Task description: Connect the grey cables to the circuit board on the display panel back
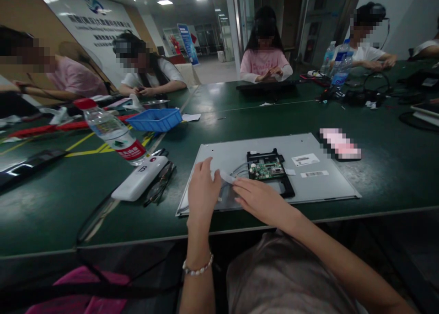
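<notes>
A flat grey metal panel [226, 154] lies near the table's front edge. On it sits a black plastic frame [288, 186] around a green circuit board [265, 169], with thin grey wires running left from the board. My right hand [255, 195] pinches the right end of a white strip [227, 177] above the panel's left part. Beside the strip's left end is my left hand [204, 186], raised with thumb and fingers apart. Two white labels, one of them a barcode label [314, 173], are stuck on the panel's right part.
Left of the panel lie a white power bank [140, 179], dark glasses [160, 184] and a tilted water bottle [113, 133]. A blue basket [156, 120] stands farther back, a phone [339, 144] to the right. Several people sit around the green table [394, 177].
</notes>
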Tool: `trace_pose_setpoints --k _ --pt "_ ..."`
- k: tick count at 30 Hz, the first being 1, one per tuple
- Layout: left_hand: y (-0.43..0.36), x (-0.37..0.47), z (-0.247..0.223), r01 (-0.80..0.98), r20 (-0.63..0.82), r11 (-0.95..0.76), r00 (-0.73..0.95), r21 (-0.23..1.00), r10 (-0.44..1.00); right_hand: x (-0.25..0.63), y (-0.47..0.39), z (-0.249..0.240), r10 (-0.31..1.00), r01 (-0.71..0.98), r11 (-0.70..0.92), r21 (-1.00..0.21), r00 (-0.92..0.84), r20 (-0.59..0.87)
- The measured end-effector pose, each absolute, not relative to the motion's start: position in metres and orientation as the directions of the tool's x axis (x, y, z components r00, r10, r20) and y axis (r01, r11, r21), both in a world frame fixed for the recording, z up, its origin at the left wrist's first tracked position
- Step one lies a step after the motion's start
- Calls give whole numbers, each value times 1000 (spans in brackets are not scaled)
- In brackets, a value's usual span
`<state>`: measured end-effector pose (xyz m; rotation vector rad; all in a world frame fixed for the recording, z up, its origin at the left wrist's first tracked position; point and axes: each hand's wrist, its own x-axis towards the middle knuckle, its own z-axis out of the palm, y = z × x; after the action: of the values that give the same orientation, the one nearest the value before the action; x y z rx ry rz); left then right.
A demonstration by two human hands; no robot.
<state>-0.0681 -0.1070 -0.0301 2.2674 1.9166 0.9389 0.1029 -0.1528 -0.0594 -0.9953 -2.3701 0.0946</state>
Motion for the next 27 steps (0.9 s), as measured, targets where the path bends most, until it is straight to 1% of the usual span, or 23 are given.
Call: trace_pose_setpoints --k 2,3,5,7,10,12,16,20,24,27 --pt "-121 -61 -29 912 536 -270 68 307 841 103 -155 -61 687 641 714 -279 -568 453" --pt "-128 -57 -30 914 552 -293 96 280 828 103 -155 -62 694 644 709 -288 -566 444" --pt "-139 -49 -35 901 512 -349 178 259 840 103 -157 -62 704 644 701 -305 -561 435" --pt "-144 -44 -43 886 443 -372 225 278 868 103 -158 -62 702 636 705 -314 -561 439" --pt "-143 -42 -53 902 373 -315 194 295 907 104 -158 -62 689 620 718 -317 -567 451" --pt "-141 -44 -56 927 350 -277 179 253 919 104 -158 -62 686 616 721 -317 -570 452" --pt "-140 -46 -54 948 341 -287 227 137 912 103 -160 -62 696 627 711 -318 -566 442" --pt "-141 -42 -50 948 329 -314 281 53 901 104 -168 -62 724 639 687 -347 -559 404" --pt "-144 -37 -51 959 329 -283 258 29 908 105 -178 -61 769 669 637 -383 -522 368" --pt "-147 -35 -53 970 340 -238 206 57 918 105 -184 -61 794 694 608 -386 -510 332"
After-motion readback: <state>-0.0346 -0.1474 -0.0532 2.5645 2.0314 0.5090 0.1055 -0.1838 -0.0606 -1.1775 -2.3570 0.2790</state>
